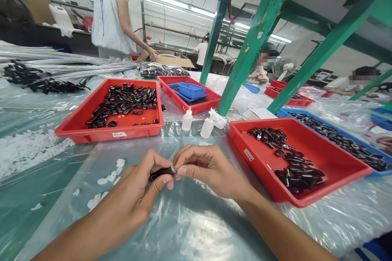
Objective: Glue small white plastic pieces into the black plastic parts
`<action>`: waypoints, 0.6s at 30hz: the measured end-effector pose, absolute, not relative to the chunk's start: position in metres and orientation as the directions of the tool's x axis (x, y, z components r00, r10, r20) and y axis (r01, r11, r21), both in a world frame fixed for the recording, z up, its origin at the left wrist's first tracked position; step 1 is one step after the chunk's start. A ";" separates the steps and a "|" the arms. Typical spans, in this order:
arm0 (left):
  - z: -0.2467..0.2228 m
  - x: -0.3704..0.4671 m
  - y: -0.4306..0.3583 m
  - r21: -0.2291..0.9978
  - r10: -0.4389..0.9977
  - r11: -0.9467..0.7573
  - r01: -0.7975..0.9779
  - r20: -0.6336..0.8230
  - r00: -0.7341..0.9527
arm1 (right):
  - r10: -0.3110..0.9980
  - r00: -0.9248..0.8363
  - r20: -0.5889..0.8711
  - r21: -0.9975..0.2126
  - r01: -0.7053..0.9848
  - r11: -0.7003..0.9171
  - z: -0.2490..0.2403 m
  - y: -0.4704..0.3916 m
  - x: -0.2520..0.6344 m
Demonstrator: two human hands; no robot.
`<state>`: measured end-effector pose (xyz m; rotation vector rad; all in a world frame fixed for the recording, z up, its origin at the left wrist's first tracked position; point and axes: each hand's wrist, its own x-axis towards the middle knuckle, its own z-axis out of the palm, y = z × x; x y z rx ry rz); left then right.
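My left hand (147,183) is closed around a small glossy black plastic part (161,172), held between thumb and fingers above the table. At the part's right end is a greyish tip, where my right hand (208,169) pinches with thumb and forefinger. Whatever sits inside that pinch is too small and covered to name. Both hands meet at the middle of the plastic-covered table (183,228). Small white pieces (107,177) lie beside my left hand.
Red trays of black parts stand left (108,136) and right (298,200). Ahead are a white squeeze bottle (187,120), a second small bottle (207,128) and a red tray with blue boxes (191,89). A green post (245,61) rises behind. Several people are beyond.
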<state>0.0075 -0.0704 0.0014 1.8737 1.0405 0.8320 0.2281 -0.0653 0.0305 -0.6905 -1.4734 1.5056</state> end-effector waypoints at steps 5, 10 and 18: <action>-0.003 0.002 -0.069 0.849 0.838 -0.355 0.390 0.105 0.535 | 0.860 -0.509 0.030 -0.990 -0.132 -0.044 0.027 -0.061 0.236; -0.004 -0.001 -0.078 0.817 0.834 -0.368 0.444 0.078 0.547 | 0.809 -0.585 -0.061 -0.977 -0.133 -0.170 0.023 -0.058 0.237; -0.002 -0.006 -0.071 0.793 0.746 -0.447 0.413 0.076 0.662 | 0.783 -0.622 0.021 -0.963 -0.222 -0.150 0.014 -0.057 0.233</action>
